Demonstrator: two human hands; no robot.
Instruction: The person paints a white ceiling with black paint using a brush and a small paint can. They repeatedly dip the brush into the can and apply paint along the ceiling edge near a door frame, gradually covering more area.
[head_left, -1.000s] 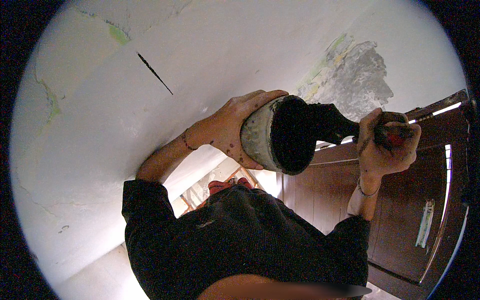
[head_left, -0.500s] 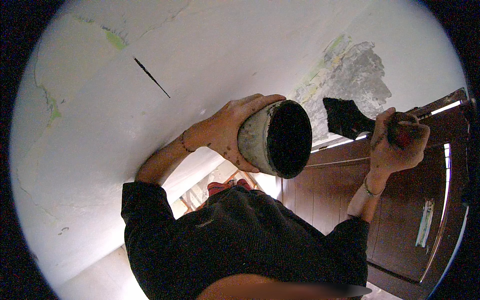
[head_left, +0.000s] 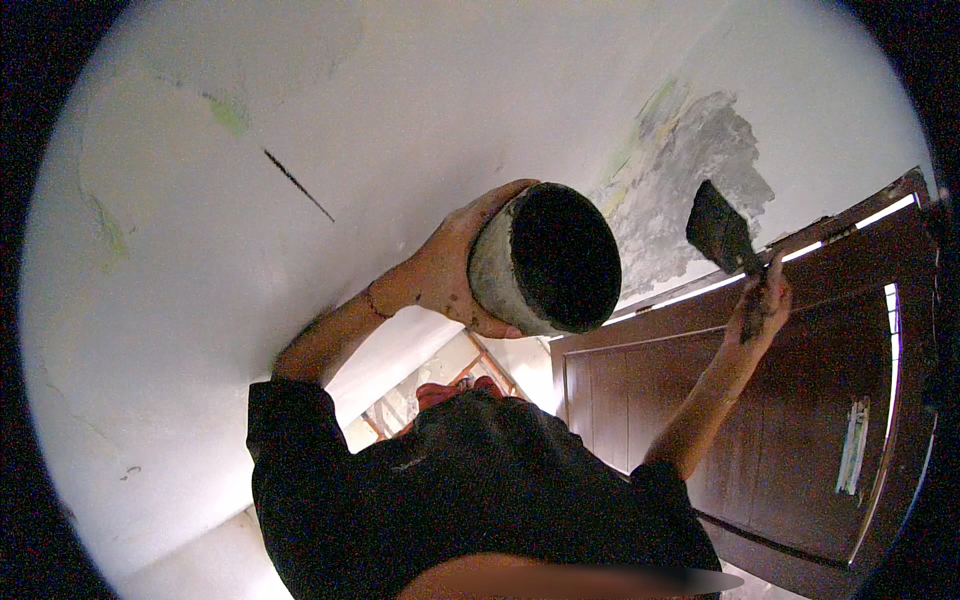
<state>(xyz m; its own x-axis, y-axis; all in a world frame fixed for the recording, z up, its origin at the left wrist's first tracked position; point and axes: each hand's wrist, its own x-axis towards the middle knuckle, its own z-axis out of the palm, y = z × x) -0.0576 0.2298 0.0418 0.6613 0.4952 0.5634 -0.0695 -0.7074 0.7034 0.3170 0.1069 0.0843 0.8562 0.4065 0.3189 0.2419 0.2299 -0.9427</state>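
Note:
My left hand (head_left: pixel 435 262) wraps around the side of a round, stained grey tub (head_left: pixel 492 272), tilted so its dark opening faces right. What is inside is too dark to make out. In my right hand (head_left: pixel 762 312) is the handle of a trowel (head_left: pixel 720 228). Its dark blade points up and left, in front of a rough grey patch (head_left: pixel 685 190) on the white wall; whether it touches the patch I cannot tell. Dark smudges mark both hands.
A brown wooden door (head_left: pixel 660 400) with a frame stands at the right, its top edge just under the grey patch. The white wall (head_left: pixel 200 330) fills the left, with a dark slit (head_left: pixel 298 185) and greenish peeled spots. Red shoes (head_left: pixel 440 393) show far below.
My right hand has moved down and left and turned, swinging the trowel blade upright in front of the grey patch. The tub has shifted slightly up and left.

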